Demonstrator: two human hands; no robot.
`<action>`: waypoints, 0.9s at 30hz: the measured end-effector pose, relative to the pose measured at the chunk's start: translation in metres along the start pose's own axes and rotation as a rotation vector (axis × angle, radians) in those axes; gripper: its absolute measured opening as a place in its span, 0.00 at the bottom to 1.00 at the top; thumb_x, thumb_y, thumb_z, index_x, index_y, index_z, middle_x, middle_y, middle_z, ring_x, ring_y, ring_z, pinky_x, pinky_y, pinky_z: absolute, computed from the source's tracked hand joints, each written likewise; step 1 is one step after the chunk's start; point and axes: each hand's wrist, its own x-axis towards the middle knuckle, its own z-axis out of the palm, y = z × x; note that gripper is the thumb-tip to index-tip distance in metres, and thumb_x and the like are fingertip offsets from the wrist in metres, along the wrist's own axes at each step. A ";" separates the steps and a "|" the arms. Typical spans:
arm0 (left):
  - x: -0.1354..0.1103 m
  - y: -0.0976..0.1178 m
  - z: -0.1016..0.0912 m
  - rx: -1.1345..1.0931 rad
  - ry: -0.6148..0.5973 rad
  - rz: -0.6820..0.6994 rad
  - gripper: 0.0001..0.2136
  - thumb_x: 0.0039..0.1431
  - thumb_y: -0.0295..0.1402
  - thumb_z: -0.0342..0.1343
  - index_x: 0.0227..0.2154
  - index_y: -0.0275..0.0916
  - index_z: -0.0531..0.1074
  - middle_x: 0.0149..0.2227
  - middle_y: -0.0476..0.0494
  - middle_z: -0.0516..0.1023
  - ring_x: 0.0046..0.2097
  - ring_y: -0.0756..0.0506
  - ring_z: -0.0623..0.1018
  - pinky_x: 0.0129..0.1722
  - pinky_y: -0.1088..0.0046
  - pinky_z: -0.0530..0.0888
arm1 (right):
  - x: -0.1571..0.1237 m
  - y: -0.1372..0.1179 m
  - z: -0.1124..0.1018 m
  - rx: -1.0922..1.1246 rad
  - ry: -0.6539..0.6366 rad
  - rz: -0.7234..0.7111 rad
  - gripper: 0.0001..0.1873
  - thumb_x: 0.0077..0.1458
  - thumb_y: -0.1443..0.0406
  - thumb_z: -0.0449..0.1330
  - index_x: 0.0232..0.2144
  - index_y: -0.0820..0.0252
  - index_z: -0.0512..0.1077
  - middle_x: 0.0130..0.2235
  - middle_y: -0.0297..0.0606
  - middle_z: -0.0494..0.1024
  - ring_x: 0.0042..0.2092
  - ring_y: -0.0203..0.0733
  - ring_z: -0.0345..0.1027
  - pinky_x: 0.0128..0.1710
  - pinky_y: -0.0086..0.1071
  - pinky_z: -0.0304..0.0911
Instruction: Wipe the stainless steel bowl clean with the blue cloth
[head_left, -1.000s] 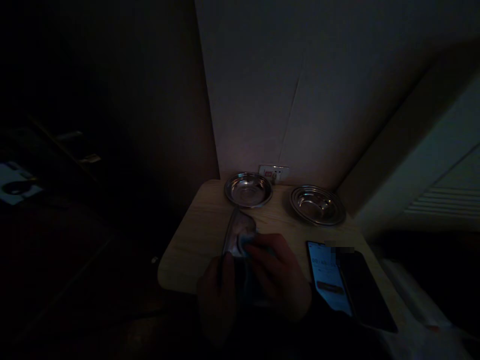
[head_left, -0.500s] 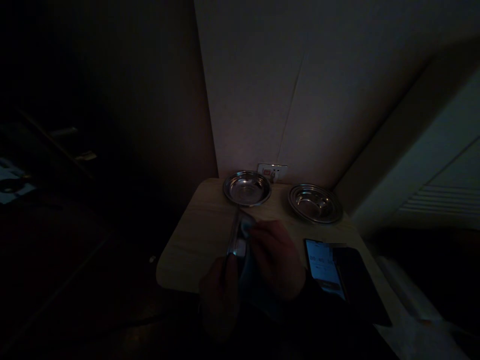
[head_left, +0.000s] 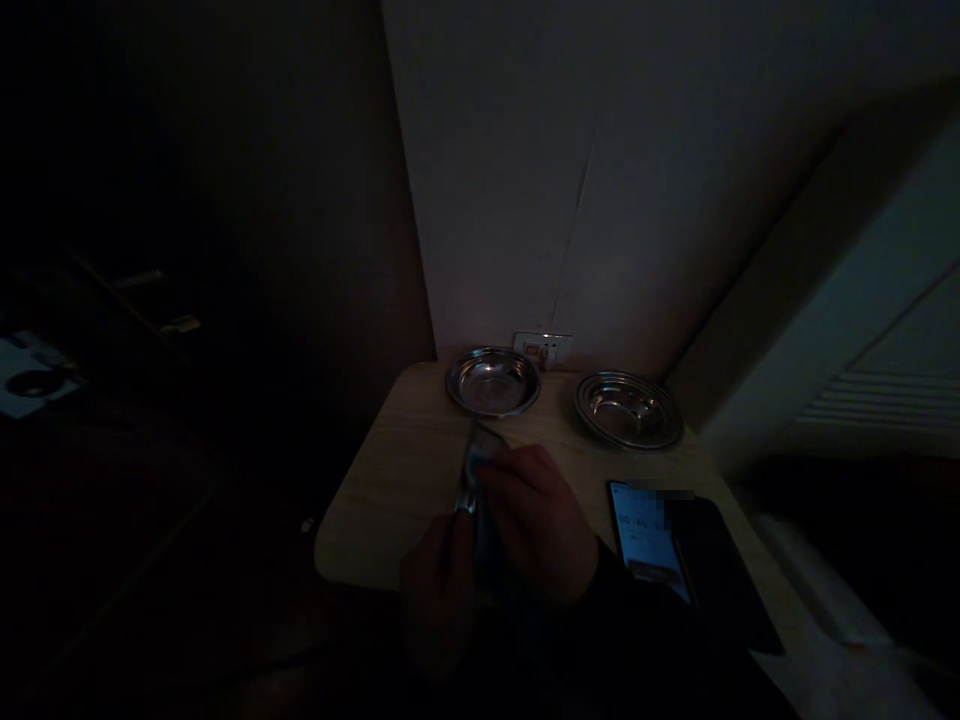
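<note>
My left hand is closed around the dark handle of a knife, held over the front of the small table. Its shiny metal shows just above my fingers, and the blade points away from me toward the bowls. Against the blade, my right hand presses a bluish cloth with bent fingers. The cloth hangs down below the hand, its lower part lost in the dark. Fingers and cloth hide much of the blade.
On the pale wooden table stand a metal bowl and, to its right, stacked metal bowls. A lit phone lies at the right beside a dark flat object. A wall socket sits behind. The room is very dim.
My right hand has slid slightly left and the cloth with it, now covering more of the blade. My left hand keeps its grip on the handle. The view has shifted a little.
</note>
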 end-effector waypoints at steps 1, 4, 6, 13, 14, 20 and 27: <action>0.000 0.000 0.000 -0.005 -0.010 0.001 0.15 0.56 0.39 0.44 0.21 0.38 0.70 0.18 0.48 0.73 0.20 0.50 0.71 0.19 0.78 0.65 | 0.000 0.000 0.000 0.006 -0.013 -0.034 0.10 0.57 0.70 0.53 0.40 0.60 0.72 0.37 0.41 0.74 0.39 0.42 0.63 0.38 0.37 0.66; -0.002 0.000 -0.001 -0.029 -0.026 -0.028 0.17 0.56 0.41 0.44 0.20 0.38 0.69 0.17 0.48 0.72 0.20 0.50 0.70 0.19 0.78 0.65 | 0.003 0.003 0.001 -0.003 -0.023 -0.072 0.11 0.57 0.70 0.52 0.41 0.60 0.71 0.38 0.41 0.74 0.39 0.42 0.63 0.38 0.37 0.66; -0.004 -0.002 -0.001 -0.046 -0.012 -0.051 0.18 0.56 0.42 0.43 0.20 0.38 0.69 0.16 0.48 0.72 0.20 0.50 0.70 0.19 0.77 0.65 | 0.004 0.004 0.001 -0.050 0.001 -0.035 0.12 0.56 0.71 0.52 0.41 0.61 0.71 0.39 0.43 0.74 0.40 0.43 0.63 0.39 0.38 0.66; -0.007 -0.007 -0.002 -0.036 0.002 -0.024 0.17 0.56 0.43 0.44 0.21 0.38 0.70 0.19 0.46 0.74 0.22 0.49 0.72 0.21 0.77 0.67 | 0.004 0.002 -0.003 -0.144 -0.087 -0.103 0.14 0.58 0.69 0.50 0.44 0.60 0.70 0.42 0.43 0.74 0.43 0.45 0.62 0.40 0.41 0.64; -0.007 -0.007 -0.002 -0.017 0.018 -0.022 0.17 0.56 0.42 0.44 0.20 0.38 0.70 0.18 0.46 0.74 0.21 0.49 0.72 0.20 0.77 0.66 | 0.004 0.002 -0.004 -0.149 -0.087 -0.084 0.14 0.58 0.70 0.49 0.44 0.61 0.70 0.41 0.44 0.74 0.42 0.45 0.62 0.39 0.41 0.64; -0.007 -0.007 -0.003 -0.017 -0.012 -0.032 0.17 0.56 0.42 0.43 0.22 0.39 0.70 0.20 0.45 0.75 0.22 0.49 0.72 0.21 0.76 0.67 | 0.004 0.000 -0.006 -0.134 -0.132 -0.167 0.13 0.59 0.67 0.50 0.44 0.58 0.70 0.41 0.40 0.75 0.41 0.44 0.62 0.38 0.39 0.62; -0.003 -0.010 -0.003 -0.026 -0.015 -0.058 0.17 0.56 0.43 0.43 0.24 0.39 0.71 0.22 0.45 0.76 0.23 0.48 0.73 0.23 0.76 0.68 | 0.005 -0.002 -0.001 -0.164 -0.114 -0.168 0.12 0.58 0.67 0.52 0.43 0.59 0.70 0.41 0.39 0.75 0.41 0.44 0.61 0.38 0.40 0.61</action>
